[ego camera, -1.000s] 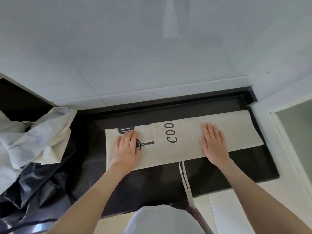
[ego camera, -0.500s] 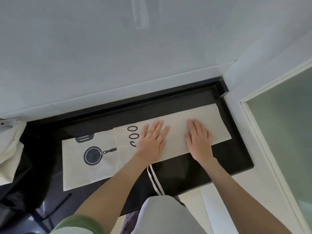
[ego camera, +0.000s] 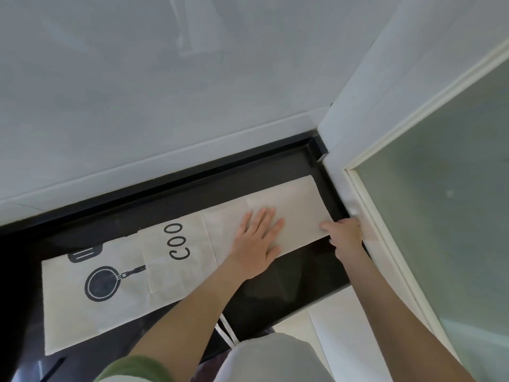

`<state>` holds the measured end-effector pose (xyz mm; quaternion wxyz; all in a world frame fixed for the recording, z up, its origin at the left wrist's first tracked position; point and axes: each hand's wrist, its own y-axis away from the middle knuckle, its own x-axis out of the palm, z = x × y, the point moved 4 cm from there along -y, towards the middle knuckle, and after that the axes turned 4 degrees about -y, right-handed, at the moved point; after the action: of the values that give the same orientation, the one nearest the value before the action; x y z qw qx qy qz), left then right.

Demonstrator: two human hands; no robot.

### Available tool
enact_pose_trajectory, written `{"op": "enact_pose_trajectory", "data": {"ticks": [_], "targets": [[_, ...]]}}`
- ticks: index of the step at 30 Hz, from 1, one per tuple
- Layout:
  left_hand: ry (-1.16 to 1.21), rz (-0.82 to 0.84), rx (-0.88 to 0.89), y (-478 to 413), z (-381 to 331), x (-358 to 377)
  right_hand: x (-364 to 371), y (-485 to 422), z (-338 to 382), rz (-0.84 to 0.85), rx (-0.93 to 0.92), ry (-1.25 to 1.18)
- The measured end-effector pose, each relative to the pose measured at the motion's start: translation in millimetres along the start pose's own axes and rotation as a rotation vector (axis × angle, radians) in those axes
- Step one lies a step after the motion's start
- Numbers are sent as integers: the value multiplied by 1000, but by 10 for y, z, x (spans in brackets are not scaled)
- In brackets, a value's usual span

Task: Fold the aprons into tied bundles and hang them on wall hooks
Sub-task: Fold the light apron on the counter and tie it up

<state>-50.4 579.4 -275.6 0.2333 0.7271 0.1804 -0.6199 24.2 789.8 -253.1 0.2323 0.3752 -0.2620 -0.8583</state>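
A cream apron (ego camera: 176, 271), folded into a long strip, lies flat on the black counter (ego camera: 297, 274). It shows a printed frying pan, a spatula and the letters "COO". My left hand (ego camera: 259, 238) presses flat on the strip's right half with fingers spread. At the strip's right end my right hand (ego camera: 344, 232) has its thumb on top of the cloth and its fingers curled at the edge, pinching it. Two white apron strings (ego camera: 225, 329) hang over the counter's front edge below my left forearm.
A white tiled wall (ego camera: 192, 106) rises behind the counter, with a raised black lip along its foot. On the right stands a frosted glass door (ego camera: 440, 216) in a white frame, close to the apron's end. White cabinet fronts (ego camera: 344, 326) lie below the counter.
Both hands slid right along the apron. My left hand went from the pan print to the right half, and my right hand reached the right end and took hold. The view turned right.
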Motion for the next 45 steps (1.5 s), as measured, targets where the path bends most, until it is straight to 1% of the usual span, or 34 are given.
{"op": "enact_pose_trajectory", "data": {"ticks": [2, 3, 4, 5, 8, 10, 14, 15, 16, 17, 18, 19, 20, 21, 23, 24, 25, 28, 31, 38, 40, 42, 43, 44, 45], "targets": [[-13, 12, -2, 2, 2, 7, 39, 60, -34, 32, 111, -369], [-10, 4, -5, -2, 3, 5, 75, 124, -26, 52, 139, -530], [-11, 5, -6, -5, -2, 10, 117, 206, -26, 76, 154, -655], [-4, 16, -8, -6, -3, 16, 166, 307, -13, 112, 156, -711], [-2, 19, 6, -11, 18, 46, 342, 533, -48, 230, 100, -632], [-1, 34, 23, -6, 22, 38, 423, 595, -59, 255, 43, -586], [36, 17, 23, -10, 13, -2, 452, 601, -46, 160, -100, -374], [114, -10, -3, -36, 23, -29, 452, 618, -34, 135, -166, -292], [310, -17, -67, -71, 44, -98, 444, 627, -48, 120, -240, -213], [641, -7, -201, -106, 94, -198, 439, 644, -48, 121, -311, -141], [1028, 1, -379, -139, 155, -311, 426, 662, -29, 146, -435, -63], [1356, 17, -561, -158, 201, -408, 436, 713, -7, 204, -586, 21], [1582, 47, -708, -176, 228, -486, 444, 768, 5, 265, -736, 100], [1662, 90, -777, -216, 252, -514, 442, 773, -2, 287, -886, 162], [1628, 146, -816, -316, 291, -592, 486, 702, -99, 247, -1110, 385], [1575, 152, -833, -371, 313, -628, 521, 656, -153, 192, -1181, 478], [1500, 155, -849, -428, 334, -622, 547, 638, -182, 178, -1194, 534], [1288, 141, -877, -539, 399, -578, 587, 714, -183, 208, -1193, 605], [1133, 128, -895, -559, 470, -486, 571, 693, -193, 177, -1180, 628], [1031, 258, -897, -559, 501, -472, 575, 674, -269, 92, -1087, 846], [963, 272, -869, -607, 494, -505, 579, 677, -285, 57, -1051, 926], [808, 215, -786, -634, 427, -578, 593, 654, -290, 42, -1048, 972], [629, 114, -719, -618, 393, -603, 603, 640, -301, 49, -1050, 994], [393, -27, -627, -602, 355, -655, 613, 643, -294, 68, -1055, 1011], [218, -117, -518, -594, 311, -667, 623, 668, -279, 94, -1051, 1029]]}}
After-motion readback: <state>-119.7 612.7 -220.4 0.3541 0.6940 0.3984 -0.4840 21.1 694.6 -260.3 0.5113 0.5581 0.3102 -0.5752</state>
